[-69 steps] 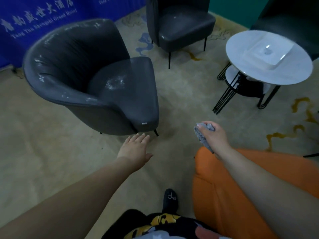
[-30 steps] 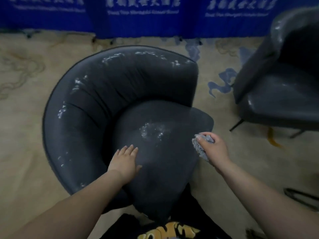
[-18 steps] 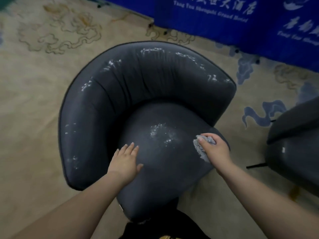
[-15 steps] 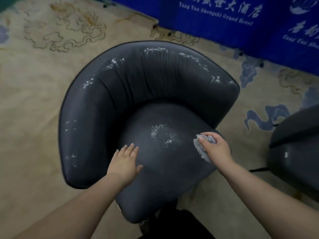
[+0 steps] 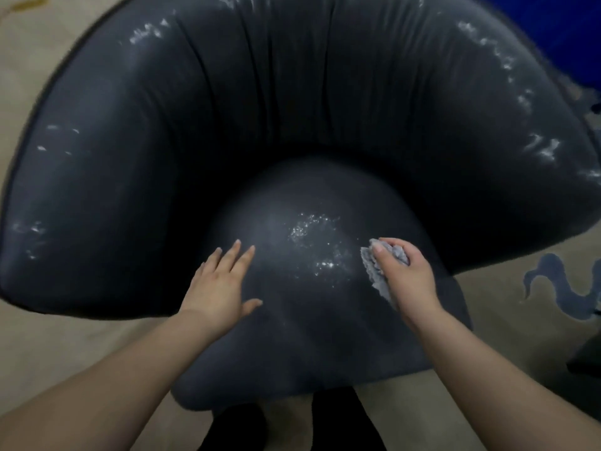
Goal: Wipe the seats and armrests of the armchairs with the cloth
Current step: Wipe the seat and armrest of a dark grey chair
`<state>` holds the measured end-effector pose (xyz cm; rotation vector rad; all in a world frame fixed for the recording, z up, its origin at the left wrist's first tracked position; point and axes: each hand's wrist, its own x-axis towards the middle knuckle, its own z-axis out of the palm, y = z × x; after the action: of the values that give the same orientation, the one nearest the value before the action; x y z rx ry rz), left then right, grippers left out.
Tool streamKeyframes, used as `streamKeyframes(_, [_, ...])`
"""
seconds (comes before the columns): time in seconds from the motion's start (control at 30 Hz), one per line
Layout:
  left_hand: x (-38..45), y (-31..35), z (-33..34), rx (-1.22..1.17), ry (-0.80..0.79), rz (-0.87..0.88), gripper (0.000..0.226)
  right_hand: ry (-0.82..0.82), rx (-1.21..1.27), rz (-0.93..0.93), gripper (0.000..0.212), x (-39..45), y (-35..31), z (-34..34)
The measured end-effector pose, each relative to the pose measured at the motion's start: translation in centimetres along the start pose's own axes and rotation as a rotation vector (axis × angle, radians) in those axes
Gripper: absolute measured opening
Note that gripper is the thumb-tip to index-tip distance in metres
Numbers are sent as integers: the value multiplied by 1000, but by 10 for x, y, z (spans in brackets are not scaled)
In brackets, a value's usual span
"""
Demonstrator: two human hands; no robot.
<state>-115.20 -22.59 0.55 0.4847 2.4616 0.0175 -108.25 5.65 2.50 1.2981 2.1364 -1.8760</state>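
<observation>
Grey cloth (image 5: 377,271) bunched in our right hand (image 5: 406,278), beside white specks (image 5: 317,242) on armchair seat (image 5: 309,320), ready to wipe. Left hand (image 5: 221,284) spread flat, seemingly bracing us.

Two bare forearms without sleeves, dark trousers (image 5: 338,418) at the bottom edge.

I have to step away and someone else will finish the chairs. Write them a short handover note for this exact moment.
Right hand grips the bunched grey cloth at the right of the seat.
Left hand is open, flat over the seat's left side.
White specks lie mid-seat, between the hands; more dot the armrests and back rim.
Done: apparently nothing wiped.
Left: this armchair's seat and armrests, then the other armchairs.
</observation>
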Motion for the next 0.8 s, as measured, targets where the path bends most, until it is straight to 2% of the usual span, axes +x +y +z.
streamKeyframes(0.17, [70,13,28,-46,-13,-109,113,-78,-15,-18,14,71,26,12])
streamKeyframes(0.33, [124,7,52,-103,-78,-197,131,-112,-139,-149,21,129,46,39])
streamKeyframes(0.43, [139,3,66,-141,-119,-196,138,-32,-256,-283,26,161,54,60])
streamKeyframes(0.57, [145,-3,82,-175,-64,-178,140,75,-540,-425,39,188,75,82])
streamKeyframes(0.63, [146,-5,86,-173,-46,-165,141,93,-572,-480,47,188,85,93])
streamKeyframes(0.7, [147,-6,87,-168,-29,-156,141,-16,-567,-588,52,177,89,113])
streamKeyframes(0.8, [146,-6,88,-174,-24,-147,141,-300,-706,-827,59,164,92,132])
